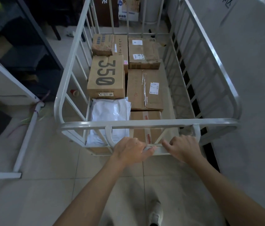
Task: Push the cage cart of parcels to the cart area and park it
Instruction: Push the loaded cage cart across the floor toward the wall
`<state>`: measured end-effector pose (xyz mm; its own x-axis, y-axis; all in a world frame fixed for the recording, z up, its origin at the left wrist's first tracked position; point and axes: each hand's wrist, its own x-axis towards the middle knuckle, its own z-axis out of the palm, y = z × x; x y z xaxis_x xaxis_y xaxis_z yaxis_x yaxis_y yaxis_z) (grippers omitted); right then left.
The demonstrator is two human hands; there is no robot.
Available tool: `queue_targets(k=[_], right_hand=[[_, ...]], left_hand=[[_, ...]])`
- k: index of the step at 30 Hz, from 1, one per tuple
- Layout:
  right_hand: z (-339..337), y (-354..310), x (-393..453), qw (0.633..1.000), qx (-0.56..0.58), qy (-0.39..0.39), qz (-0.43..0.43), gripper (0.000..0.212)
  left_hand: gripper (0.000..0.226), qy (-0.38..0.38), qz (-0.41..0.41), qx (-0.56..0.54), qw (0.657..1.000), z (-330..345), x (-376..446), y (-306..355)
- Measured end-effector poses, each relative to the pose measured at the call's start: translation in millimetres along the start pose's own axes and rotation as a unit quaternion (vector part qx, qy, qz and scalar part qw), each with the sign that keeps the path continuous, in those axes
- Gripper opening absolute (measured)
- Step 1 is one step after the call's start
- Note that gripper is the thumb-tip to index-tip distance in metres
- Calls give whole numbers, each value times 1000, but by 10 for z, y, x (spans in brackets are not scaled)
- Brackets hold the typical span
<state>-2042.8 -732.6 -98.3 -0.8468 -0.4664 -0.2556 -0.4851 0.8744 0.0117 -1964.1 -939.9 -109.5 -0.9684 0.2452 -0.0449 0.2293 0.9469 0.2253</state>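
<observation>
A white metal cage cart [144,123] stands straight ahead of me on the tiled floor. Inside lie several cardboard parcels, among them a box printed "350" [106,77], a large taped box [144,89] and a white plastic mailer bag [110,111]. My left hand [131,150] and my right hand [183,147] are both closed around the cart's lower handle bar [157,150] at its near end, side by side, below the top rail.
A grey wall [250,79] runs close along the cart's right side. A white metal frame [29,128] and dark shelving [22,46] stand to the left. Boxes and a poster [128,8] stand beyond the cart's far end. My shoe [156,212] shows below.
</observation>
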Motion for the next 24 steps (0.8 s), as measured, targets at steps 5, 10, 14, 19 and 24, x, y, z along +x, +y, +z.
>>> queue_targets(k=[5, 10, 14, 19, 24], right_hand=[[-3, 357, 250, 1000, 12, 4, -24, 79], [-90, 674, 353, 999, 22, 10, -33, 72], [-158, 847, 333, 999, 33, 8, -39, 66], [-169, 956, 275, 998, 39, -3, -43, 59], [-172, 950, 209, 999, 33, -12, -39, 54]], left_hand=[[67, 14, -2, 5, 1000, 18, 361, 138], [68, 12, -18, 5, 1000, 28, 659, 299], [63, 22, -3, 3, 1000, 34, 784, 439], [59, 20, 4, -9, 1000, 72, 810, 540], [61, 3, -11, -14, 1000, 81, 745, 577]])
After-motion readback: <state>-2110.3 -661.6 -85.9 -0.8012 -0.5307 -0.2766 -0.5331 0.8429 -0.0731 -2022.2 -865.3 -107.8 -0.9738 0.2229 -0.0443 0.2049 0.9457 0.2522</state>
